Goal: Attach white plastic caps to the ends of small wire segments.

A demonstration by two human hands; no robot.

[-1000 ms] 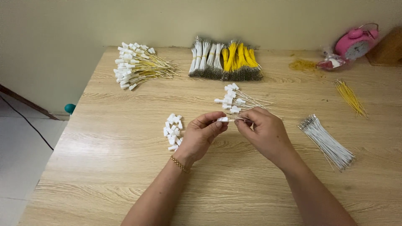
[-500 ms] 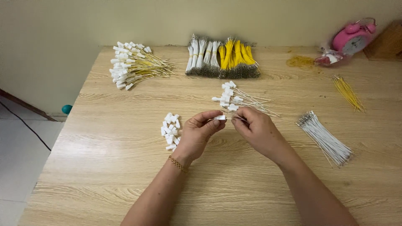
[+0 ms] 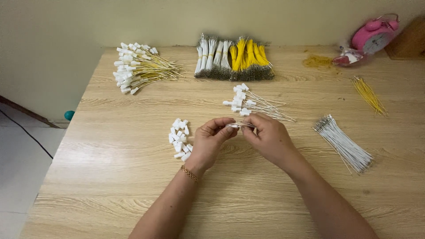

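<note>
The work surface is a light wooden table (image 3: 110, 177) with visible grain, set against a plain pale wall (image 3: 133, 22). To its left, a light tiled floor (image 3: 17, 177) is visible, with a dark cable (image 3: 26, 132) running across it and a small teal object (image 3: 69, 115) at the table's edge.

No containers are present; all stock lies loose on the tabletop in separate groups:

- Far left: a pile of yellow wires with white connectors fitted (image 3: 139, 66).
- Far centre: tied bundles of white and yellow wires (image 3: 234, 59), lying side by side.
- Far right: a pink alarm clock (image 3: 374, 37), with a tangle of yellow material (image 3: 316, 61) just beside it.
- Right: a loose bunch of yellow wires (image 3: 368, 94) and, nearer, a bundle of white wires (image 3: 343, 144).
- Centre: a small group of white wires with connectors fitted (image 3: 254, 104), just beyond the hands.
- Left of the hands: a heap of loose white connectors (image 3: 179, 138).

The left hand (image 3: 210, 144) pinches a small white connector (image 3: 232, 125) between thumb and forefinger, fingers narrowly closed. The right hand (image 3: 268, 139) pinches a thin white wire (image 3: 247, 125) at the connector, fingers likewise closed. Both parts are held just above the table centre, between the two hands.
</note>
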